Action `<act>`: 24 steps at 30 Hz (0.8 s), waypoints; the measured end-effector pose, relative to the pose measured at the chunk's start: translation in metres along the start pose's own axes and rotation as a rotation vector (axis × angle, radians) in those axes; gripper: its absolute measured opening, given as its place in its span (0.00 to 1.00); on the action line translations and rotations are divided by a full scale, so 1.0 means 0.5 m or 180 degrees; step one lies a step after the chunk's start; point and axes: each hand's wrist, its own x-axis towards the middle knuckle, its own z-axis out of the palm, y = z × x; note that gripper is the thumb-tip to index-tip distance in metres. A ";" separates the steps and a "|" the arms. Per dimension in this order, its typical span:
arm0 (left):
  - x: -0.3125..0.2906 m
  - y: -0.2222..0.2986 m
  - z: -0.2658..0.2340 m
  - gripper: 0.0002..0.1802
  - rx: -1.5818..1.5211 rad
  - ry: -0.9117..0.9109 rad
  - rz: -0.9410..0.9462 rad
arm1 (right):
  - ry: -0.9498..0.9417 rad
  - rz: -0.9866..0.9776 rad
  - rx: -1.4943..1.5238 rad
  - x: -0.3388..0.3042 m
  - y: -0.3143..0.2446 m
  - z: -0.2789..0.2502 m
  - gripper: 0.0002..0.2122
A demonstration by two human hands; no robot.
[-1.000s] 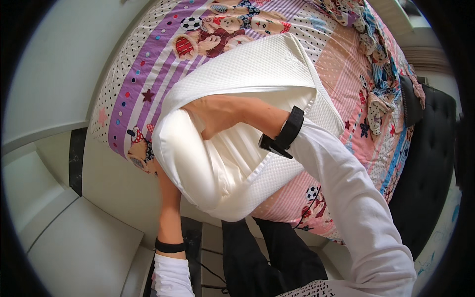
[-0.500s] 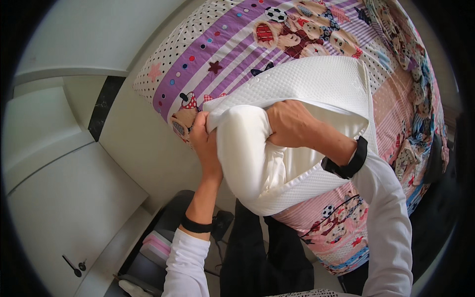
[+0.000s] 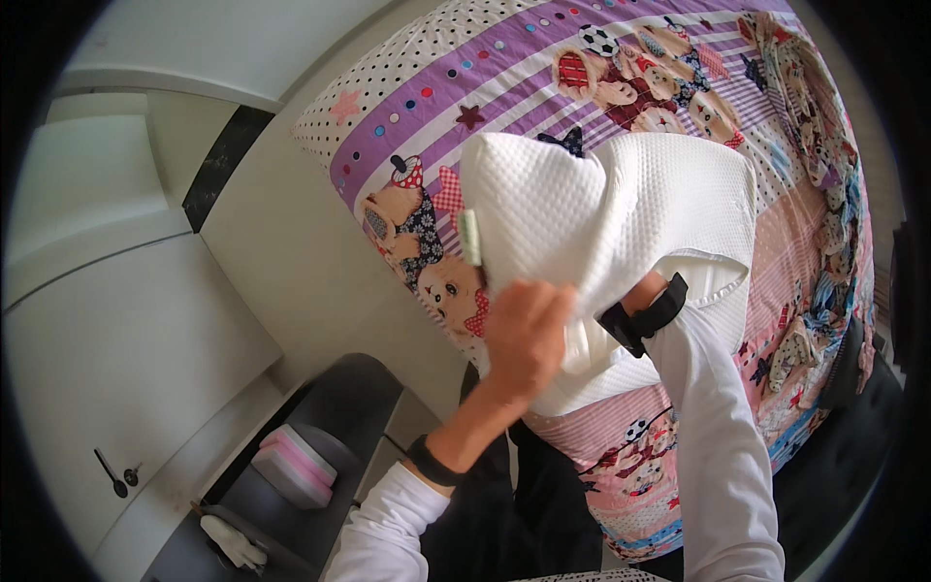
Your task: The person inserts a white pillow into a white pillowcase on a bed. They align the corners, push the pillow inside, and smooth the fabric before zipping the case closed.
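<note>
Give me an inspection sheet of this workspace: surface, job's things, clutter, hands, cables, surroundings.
Surface: bed under a purple and pink cartoon-print sheet.
Job's things: white textured pillowcase with a white pillow partly inside, lying on the bed.
Clutter: patterned fabric bunched at the bed's far side.
Hands: left hand grips the pillowcase's open edge; right hand is hidden inside the pillowcase, only its black wristband shows.
Cables: nothing seen.
Surroundings: white cabinet, dark shelf holding a pink box.

Left hand (image 3: 529, 335) gripping white pillowcase (image 3: 621, 213), right arm inside it, patterned bedsheet (image 3: 543, 68) beneath
</note>
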 end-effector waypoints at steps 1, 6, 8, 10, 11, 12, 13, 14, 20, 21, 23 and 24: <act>-0.002 -0.023 -0.007 0.13 0.0162 0.0143 -0.0170 | 0.0102 0.0075 -0.0128 0.008 0.004 0.015 0.21; -0.031 -0.100 -0.033 0.14 0.0419 0.0191 -0.0583 | 0.0311 0.0166 -0.0293 0.019 0.002 0.058 0.22; -0.030 -0.118 -0.038 0.13 0.0421 0.0259 -0.0857 | 0.0206 0.0129 -0.0154 0.016 0.009 0.045 0.22; -0.022 -0.120 -0.033 0.13 0.0396 0.0298 -0.0885 | 0.0094 0.0142 -0.0037 0.017 0.031 0.026 0.23; -0.017 -0.112 -0.026 0.13 0.0376 0.0305 -0.0777 | 0.0083 0.0171 -0.0025 0.014 0.043 0.018 0.23; -0.012 -0.101 -0.020 0.13 0.0362 0.0309 -0.0669 | 0.0102 0.0201 -0.0062 0.015 0.053 0.016 0.23; -0.010 -0.083 -0.022 0.13 0.0187 0.0169 -0.0634 | 0.0109 0.0207 -0.0068 0.013 0.062 0.014 0.23; -0.010 -0.062 -0.024 0.14 0.0026 0.0037 -0.0579 | 0.0183 0.0232 -0.0127 0.020 0.069 0.015 0.24; 0.008 0.012 0.001 0.15 -0.0587 -0.0370 -0.0705 | 0.0580 0.0392 -0.0550 0.043 0.089 0.037 0.25; 0.013 -0.016 0.000 0.18 -0.0594 -0.0327 -0.0744 | 0.0642 0.0398 -0.0595 0.048 0.090 0.045 0.25; 0.007 -0.052 -0.023 0.28 -0.0542 -0.0237 -0.0923 | 0.0708 0.0428 -0.0688 0.054 0.102 0.050 0.26; 0.004 -0.066 -0.037 0.34 -0.0483 -0.0194 -0.1059 | 0.0714 0.0423 -0.0724 0.049 0.109 0.048 0.26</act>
